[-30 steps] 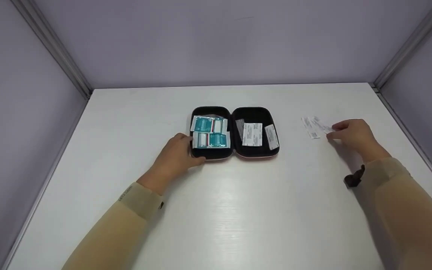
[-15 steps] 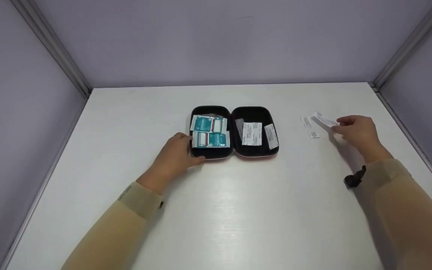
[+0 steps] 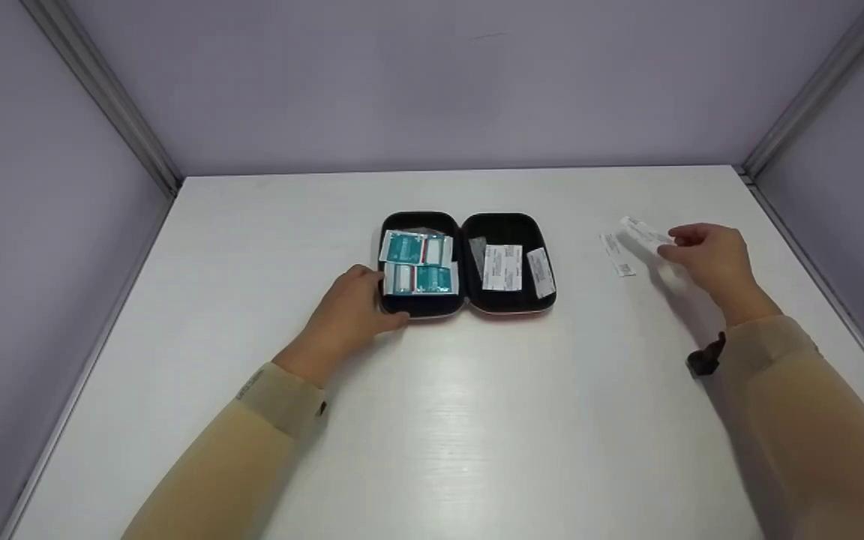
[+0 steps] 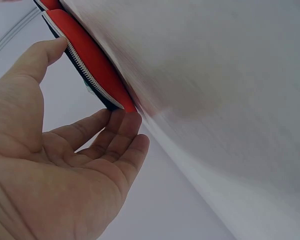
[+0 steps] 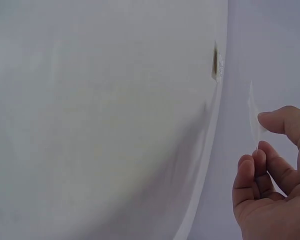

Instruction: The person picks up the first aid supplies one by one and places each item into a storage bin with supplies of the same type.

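A small black-lined zip case (image 3: 424,306) lies unfolded on the table, its red shell and zipper showing in the left wrist view. My left hand (image 3: 342,315) grips its left half, thumb at the near edge and fingers at the left side. Teal-and-white sachets (image 3: 418,279) fill that half. In the right half are white paper packets (image 3: 503,268) and a narrow strip (image 3: 541,273). My right hand (image 3: 713,259) pinches a white wrapped strip, seemingly an adhesive bandage (image 3: 643,232), above the table. A similar strip (image 3: 617,255) lies flat just left of it.
The white table (image 3: 447,420) is enclosed by pale walls (image 3: 447,90) at the back and both sides. Both wrists wear beige sleeves, and a small black device (image 3: 704,361) hangs at the right cuff.
My right hand has picked one strip off the other and raised it slightly up and away from the table. The left hand stays at the case.
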